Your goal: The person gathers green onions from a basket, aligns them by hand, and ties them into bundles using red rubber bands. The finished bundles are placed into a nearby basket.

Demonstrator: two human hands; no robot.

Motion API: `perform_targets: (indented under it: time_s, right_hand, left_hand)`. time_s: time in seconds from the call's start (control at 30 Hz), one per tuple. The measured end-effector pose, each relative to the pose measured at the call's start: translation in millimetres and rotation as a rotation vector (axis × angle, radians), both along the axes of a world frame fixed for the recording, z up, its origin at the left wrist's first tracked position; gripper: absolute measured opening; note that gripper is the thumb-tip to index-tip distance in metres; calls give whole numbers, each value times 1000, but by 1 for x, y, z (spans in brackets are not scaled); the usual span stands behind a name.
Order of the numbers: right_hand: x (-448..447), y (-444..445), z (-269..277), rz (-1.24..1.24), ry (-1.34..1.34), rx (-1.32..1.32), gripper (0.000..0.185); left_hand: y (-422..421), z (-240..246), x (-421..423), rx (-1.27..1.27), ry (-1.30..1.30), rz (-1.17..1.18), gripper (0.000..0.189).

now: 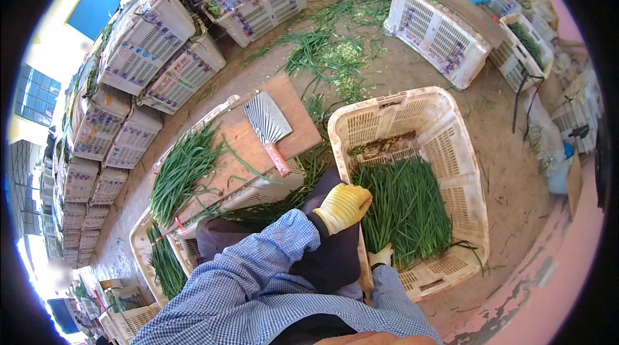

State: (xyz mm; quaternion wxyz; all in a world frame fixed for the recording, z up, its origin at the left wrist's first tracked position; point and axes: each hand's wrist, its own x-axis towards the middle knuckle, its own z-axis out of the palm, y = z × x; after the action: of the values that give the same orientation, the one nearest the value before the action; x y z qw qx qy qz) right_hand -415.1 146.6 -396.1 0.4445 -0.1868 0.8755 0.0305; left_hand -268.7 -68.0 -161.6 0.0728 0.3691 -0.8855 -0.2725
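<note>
My left hand (344,208), in a yellow-and-white work glove, has its fingers curled above the near left rim of a white plastic crate (341,139); whether anything is inside them is hidden. Lower down, my gloved right hand (382,254) reaches into the crate, against the lower left edge of a thick layer of green garlic chives (404,209); its fingers are partly hidden. To the left, a wooden board (295,117) lies on another crate. It carries a cleaver (268,117) with a red handle and a loose pile of chives (186,171).
Stacked white crates (150,40) line the left side. Chive scraps (333,55) lie on the floor ahead. More crates (437,35) stand at the upper right, near a pink wall (556,248). A crate with banded chives (164,263) stands at lower left.
</note>
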Motion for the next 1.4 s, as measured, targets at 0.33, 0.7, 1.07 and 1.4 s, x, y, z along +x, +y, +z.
perform_targets:
  time_s: [0.33, 0.7, 1.07, 1.4]
  right_hand:
    - [-26, 19, -56, -52, -30, -323, 88]
    - [-20, 8, -80, 19, -145, -244, 88]
    - [-34, -28, -10, 166, -85, -106, 74]
    - [-43, -9, -85, 237, -347, -56, 78]
  left_hand:
    - [0, -3, 1, -2, -11, -1, 20]
    - [3, 1, 2, 10, -27, 40, 21]
    - [2, -11, 0, 9, -30, 51, 20]
    - [0, -8, -1, 22, -33, 33, 20]
